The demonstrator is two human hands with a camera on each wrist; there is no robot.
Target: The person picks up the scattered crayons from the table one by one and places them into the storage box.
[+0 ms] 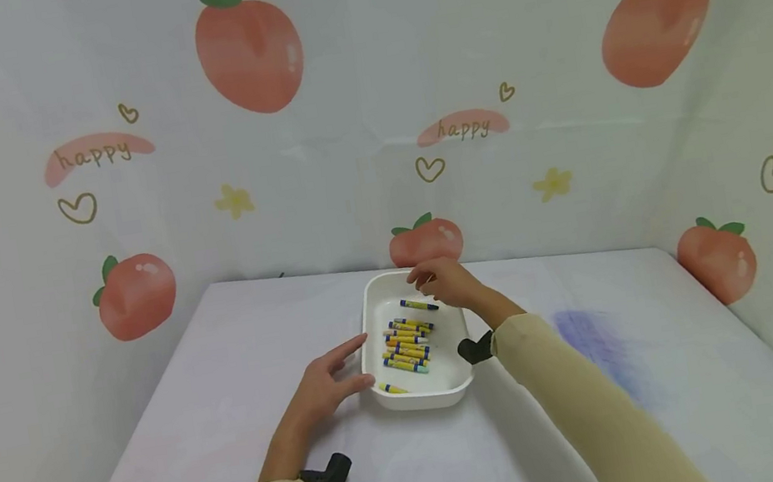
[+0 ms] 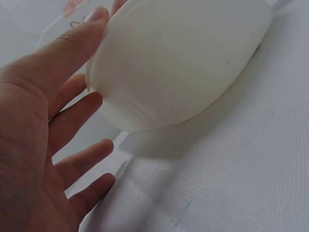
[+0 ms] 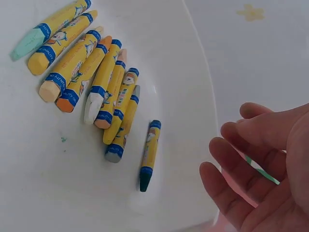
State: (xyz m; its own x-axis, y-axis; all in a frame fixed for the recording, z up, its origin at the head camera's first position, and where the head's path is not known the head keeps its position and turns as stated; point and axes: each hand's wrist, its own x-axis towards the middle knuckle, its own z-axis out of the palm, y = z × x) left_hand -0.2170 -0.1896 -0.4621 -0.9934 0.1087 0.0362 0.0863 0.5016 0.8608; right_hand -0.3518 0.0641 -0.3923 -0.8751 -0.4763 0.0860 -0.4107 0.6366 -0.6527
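Observation:
A white plastic tray (image 1: pixel 423 402) holds several oil pastels in yellow wrappers with blue bands. Most lie side by side in a row, among them a mint-green pastel (image 3: pixel 55 26) at one end and an orange pastel (image 3: pixel 84 77). Apart from the row lies a dark green pastel (image 3: pixel 150 150), near the tray's far end. Another pastel (image 1: pixel 393 389) sits by the near wall, partly hidden. My left hand (image 1: pixel 322 386) touches the tray's left side with fingers spread. Over the far right rim hovers my right hand (image 1: pixel 448 282), fingers loosely bent and nothing between them.
The tray stands on a table with a white cloth (image 1: pixel 234 332), which has a blue-purple stain (image 1: pixel 593 347) on the right. Behind the table hangs a white curtain (image 1: pixel 341 147) printed with peaches, hearts and words.

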